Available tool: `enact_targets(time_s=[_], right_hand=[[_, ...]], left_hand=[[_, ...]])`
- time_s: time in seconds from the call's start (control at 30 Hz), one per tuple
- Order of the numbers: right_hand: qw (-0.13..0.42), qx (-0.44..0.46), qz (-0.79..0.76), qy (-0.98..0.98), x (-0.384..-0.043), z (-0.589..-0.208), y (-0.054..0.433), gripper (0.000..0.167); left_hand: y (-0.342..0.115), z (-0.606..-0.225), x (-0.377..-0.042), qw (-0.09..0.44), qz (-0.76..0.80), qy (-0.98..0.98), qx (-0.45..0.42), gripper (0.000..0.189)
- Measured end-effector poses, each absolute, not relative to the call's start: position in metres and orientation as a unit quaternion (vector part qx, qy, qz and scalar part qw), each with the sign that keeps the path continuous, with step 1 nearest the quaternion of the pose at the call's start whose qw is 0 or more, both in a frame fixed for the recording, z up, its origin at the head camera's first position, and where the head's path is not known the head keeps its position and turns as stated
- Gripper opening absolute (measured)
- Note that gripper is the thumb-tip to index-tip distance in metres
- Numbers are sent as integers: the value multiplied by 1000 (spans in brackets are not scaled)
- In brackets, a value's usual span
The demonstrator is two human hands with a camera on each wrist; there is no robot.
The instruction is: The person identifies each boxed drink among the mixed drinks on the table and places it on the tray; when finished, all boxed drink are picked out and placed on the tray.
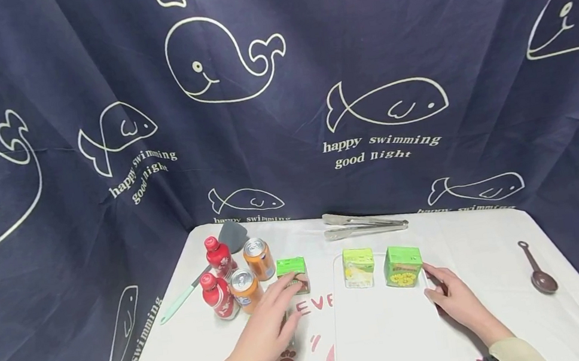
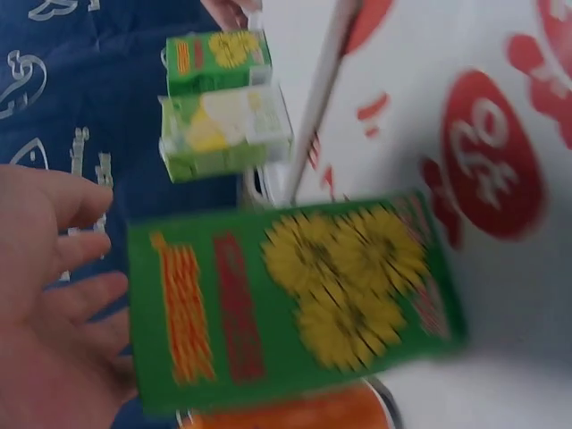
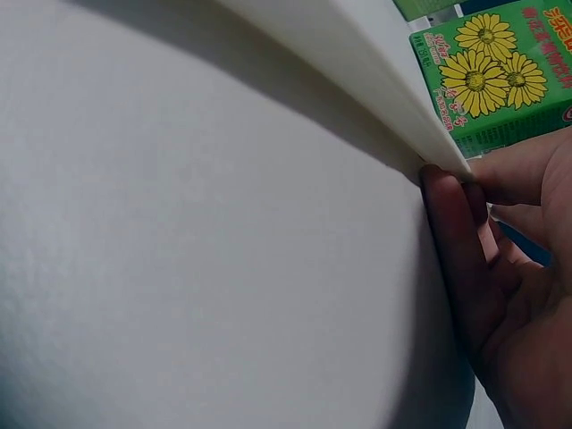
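My left hand [image 1: 267, 331] reaches over a green drink carton with yellow flowers [image 2: 286, 304] on the left, its fingers spread loosely beside the carton's face. In the head view the fingers partly cover that carton. With thumb and fingers, my right hand [image 1: 458, 301] pinches the right edge of a white tray [image 1: 385, 337]. Near the tray's far end stand a pale yellow-green carton [image 1: 358, 269] and a second green flower carton [image 1: 403, 267], the latter close to the right fingertips. The right wrist view shows the thumb [image 3: 523, 170] over the tray's edge.
Two red bottles [image 1: 219, 297] and two orange cans [image 1: 259, 259] stand left of the left hand, by a spatula [image 1: 186, 292] with a grey head. Metal tongs [image 1: 365, 223] lie at the back. A brown measuring spoon [image 1: 543, 282] lies far right.
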State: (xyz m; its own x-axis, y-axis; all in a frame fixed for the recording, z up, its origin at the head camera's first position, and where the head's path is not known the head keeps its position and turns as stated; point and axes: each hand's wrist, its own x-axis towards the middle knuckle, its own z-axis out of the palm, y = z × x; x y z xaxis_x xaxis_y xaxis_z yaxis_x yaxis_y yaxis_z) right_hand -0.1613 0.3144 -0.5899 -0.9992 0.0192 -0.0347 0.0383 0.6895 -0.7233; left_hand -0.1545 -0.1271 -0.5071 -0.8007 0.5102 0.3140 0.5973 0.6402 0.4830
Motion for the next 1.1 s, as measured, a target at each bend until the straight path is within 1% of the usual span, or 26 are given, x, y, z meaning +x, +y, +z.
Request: enact_targets(time_s=[0.1, 0.27, 0.47, 0.83, 0.93, 1.1], right_hand=[[11, 13, -392, 920, -162, -590, 314, 66], [13, 13, -392, 920, -162, -589, 314, 66], [14, 14, -392, 920, -162, -589, 315, 65], [13, 14, -396, 918, -163, -592, 316, 64], [14, 12, -400, 916, -163, -592, 316, 65], [10, 12, -403, 915, -163, -592, 316, 65]], left_hand=[[-144, -512, -150, 84, -302, -902, -298, 50], [-165, -520, -142, 117, -310, -899, -285, 46], [-181, -530, -135, 104, -338, -902, -248, 42], [-197, -548, -131, 100, -441, -864, -221, 36], [-200, -553, -132, 83, -493, -841, -206, 34], [-201, -557, -131, 27, -580, -799, -156, 33]])
